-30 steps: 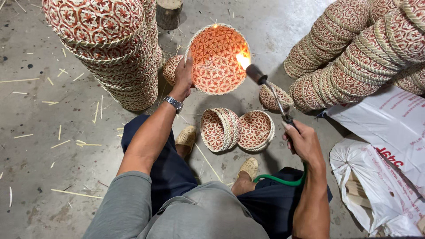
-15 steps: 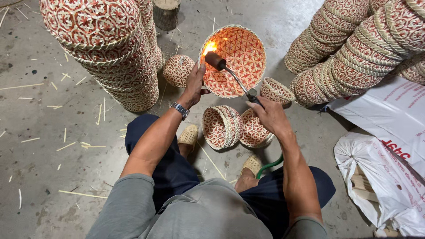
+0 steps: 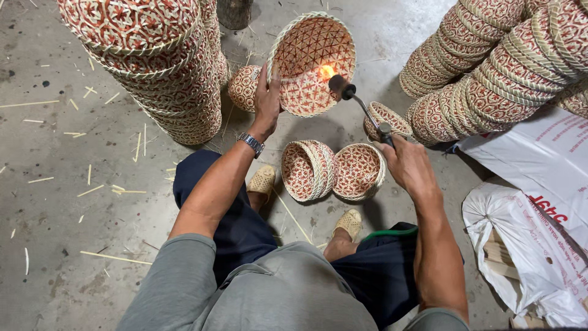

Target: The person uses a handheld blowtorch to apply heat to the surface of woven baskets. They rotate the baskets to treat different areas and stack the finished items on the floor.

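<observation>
Bright, even overhead light; soft shadows, sharp focus, slight wide-angle edge distortion.

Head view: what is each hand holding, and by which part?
Left hand grips the woven basket by its rim; right hand holds the lit gas torch by its handle end.

One woven basket (image 3: pixel 312 64) is held up, and one gas torch (image 3: pixel 362 109) burns inside it. Below the grips, two small baskets (image 3: pixel 334 170) lie side by side on the floor. Two more small baskets show beyond them: one (image 3: pixel 244 87) beside the left grip (image 3: pixel 267 101), one (image 3: pixel 387 119) near the right grip (image 3: pixel 409 164). One tall stack of baskets (image 3: pixel 162 67) stands left; several rows (image 3: pixel 490 67) lean right, too many to count. Two white sacks (image 3: pixel 539 202) lie right.
</observation>
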